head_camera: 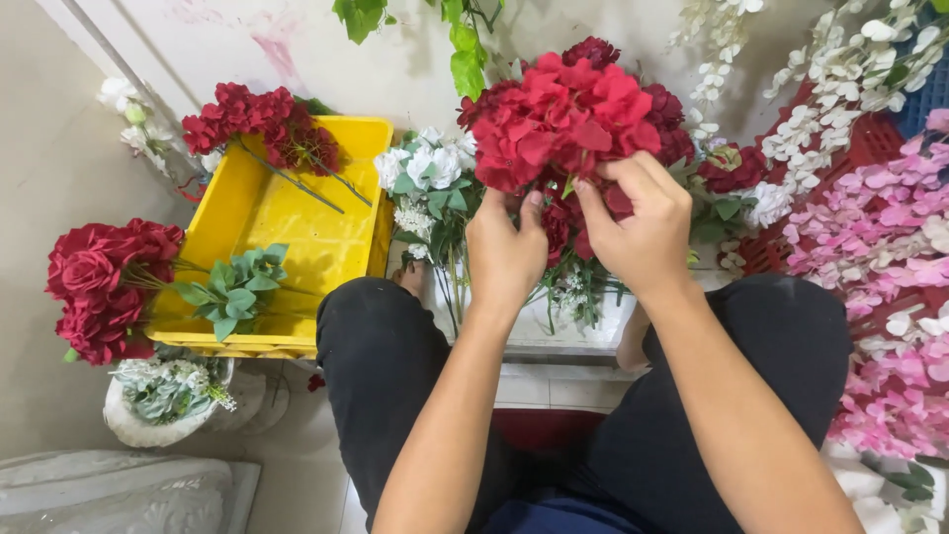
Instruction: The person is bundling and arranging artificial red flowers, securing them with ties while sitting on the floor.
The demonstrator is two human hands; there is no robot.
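hands (578,242) both clasped on red flower bunch (568,114), blooms up, stems down, upright.

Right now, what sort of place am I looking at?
Likely a floral workshop or shop making artificial arrangements. Both hands, left hand and right hand, grip a red bouquet; a yellow crate holds more stems, and pink sprays pile alongside.
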